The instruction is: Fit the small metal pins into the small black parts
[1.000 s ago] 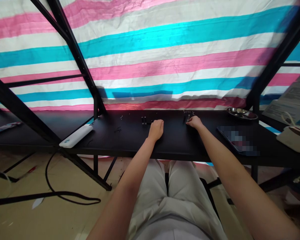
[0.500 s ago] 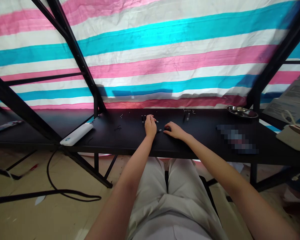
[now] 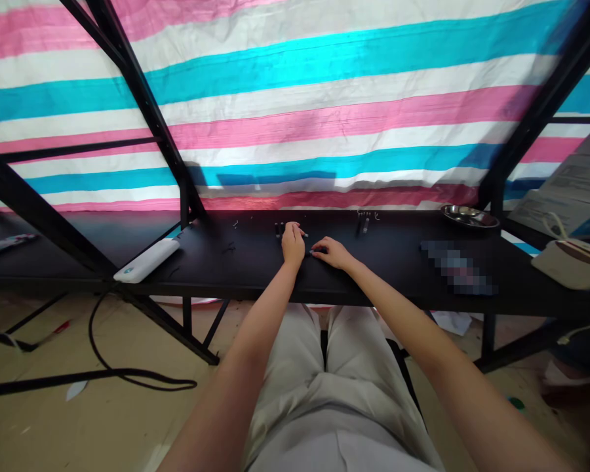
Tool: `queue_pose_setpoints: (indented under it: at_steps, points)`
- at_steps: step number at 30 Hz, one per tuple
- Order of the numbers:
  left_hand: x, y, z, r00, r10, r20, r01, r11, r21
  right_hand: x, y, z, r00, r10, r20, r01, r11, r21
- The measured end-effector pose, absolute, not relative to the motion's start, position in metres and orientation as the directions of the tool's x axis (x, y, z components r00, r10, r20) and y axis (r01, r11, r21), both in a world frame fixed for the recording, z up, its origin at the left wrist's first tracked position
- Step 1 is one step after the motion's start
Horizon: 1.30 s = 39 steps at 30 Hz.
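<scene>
My left hand (image 3: 293, 244) rests, fingers curled down, on the black tabletop (image 3: 211, 262), close to a small group of dark upright parts (image 3: 278, 229). Its fingertips reach a tiny pale-tipped piece (image 3: 305, 234). My right hand (image 3: 328, 252) lies just to the right, fingertips low near a small dark piece (image 3: 313, 252), partly hidden by the fingers. Whether either hand grips anything is too small to tell. Another cluster of dark parts with thin wires (image 3: 364, 224) stands further right, away from both hands.
A white power bank (image 3: 146, 260) lies on the left of the table, and a steel dish (image 3: 469, 217) sits at the back right. A pixelated flat object (image 3: 457, 265) and a beige pouch (image 3: 573, 263) lie right. Black frame posts and a striped tarp (image 3: 295, 124) stand behind.
My right hand has moved left, away from the far cluster and toward my left hand. My left hand has shifted slightly left and farther back, to the nearer parts.
</scene>
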State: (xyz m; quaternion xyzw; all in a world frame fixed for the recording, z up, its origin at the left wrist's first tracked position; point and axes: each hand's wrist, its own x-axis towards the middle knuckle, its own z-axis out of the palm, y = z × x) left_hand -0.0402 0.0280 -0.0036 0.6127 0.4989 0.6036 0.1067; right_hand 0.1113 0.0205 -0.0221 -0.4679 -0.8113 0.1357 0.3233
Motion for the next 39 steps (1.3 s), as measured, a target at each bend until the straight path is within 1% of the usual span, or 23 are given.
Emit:
queue_pose_setpoints:
  at_steps: [7, 9, 13, 16, 21, 25, 28, 33, 39]
  points:
    - [-0.04, 0.028, -0.003, -0.221, 0.752, 0.621, 0.491, -0.464, 0.737, 0.111, 0.018, -0.02, -0.326, 0.852, 0.409, 0.645, 0.517, -0.562]
    - [-0.04, 0.028, -0.003, -0.219, 0.753, 0.62, 0.491, -0.464, 0.737, 0.113, 0.015, -0.018, -0.302, 0.847, 0.437, 0.628, 0.522, -0.577]
    - [-0.041, 0.03, -0.006, -0.18, 0.759, 0.626, 0.515, -0.469, 0.717, 0.119, 0.009, -0.014, -0.222, 0.811, 0.542, 0.595, 0.553, -0.584]
    - [-0.04, 0.027, -0.006, -0.09, 0.76, 0.644, 0.528, -0.512, 0.678, 0.125, 0.005, -0.009, -0.155, 0.771, 0.618, 0.605, 0.569, -0.558]
    - [-0.037, 0.018, -0.001, 0.153, 0.731, 0.665, 0.517, -0.632, 0.576, 0.13, -0.002, -0.002, -0.081, 0.72, 0.689, 0.636, 0.57, -0.521]
    - [-0.035, 0.015, 0.0, 0.225, 0.746, 0.627, 0.533, -0.633, 0.562, 0.132, -0.003, -0.003, -0.071, 0.683, 0.727, 0.621, 0.601, -0.503]
    - [-0.035, 0.016, -0.001, 0.232, 0.766, 0.6, 0.543, -0.614, 0.573, 0.133, -0.002, -0.005, -0.086, 0.684, 0.724, 0.62, 0.606, -0.499]
    - [-0.035, 0.015, 0.0, 0.216, 0.786, 0.579, 0.561, -0.586, 0.585, 0.133, 0.001, -0.009, -0.141, 0.751, 0.645, 0.666, 0.554, -0.499]
    - [-0.035, 0.014, 0.002, 0.209, 0.793, 0.573, 0.559, -0.577, 0.595, 0.132, 0.001, -0.011, -0.143, 0.775, 0.615, 0.689, 0.524, -0.5]
